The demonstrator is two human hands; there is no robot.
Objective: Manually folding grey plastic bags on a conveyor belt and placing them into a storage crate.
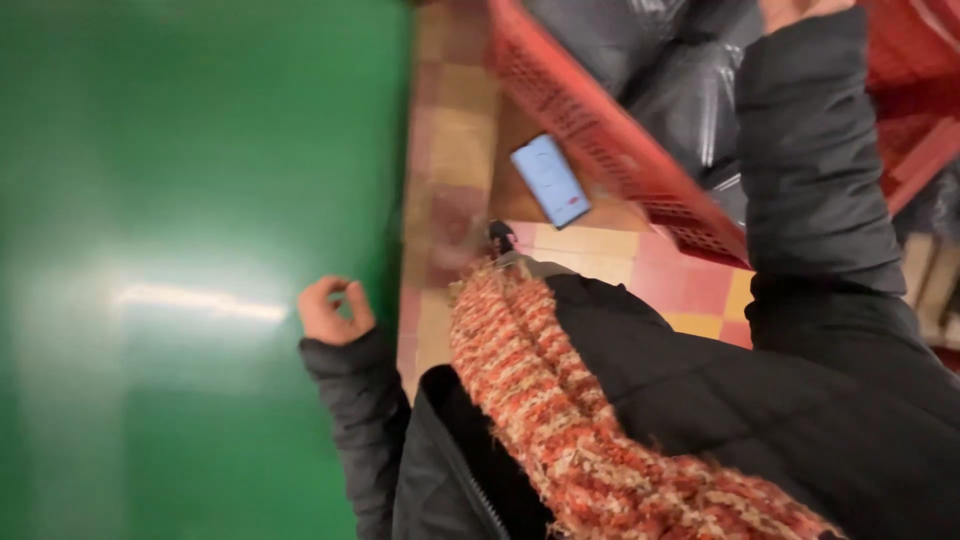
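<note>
Here the left hand [330, 310] rests loosely curled against the green table [190, 250], fingers bent inward with nothing visibly in them. The right hand [800, 10] reaches up into the red plastic crate [610, 140], mostly cut off by the frame's edge, so its grip cannot be told. Black plastic bags [680, 90] lie inside the crate. Just beside the crate's lower rim, a light blue phone [550, 180] lies on the tiled floor [460, 150]. Below the crate, an orange knitted scarf [560, 410] hangs over a black jacket [750, 400].
</note>
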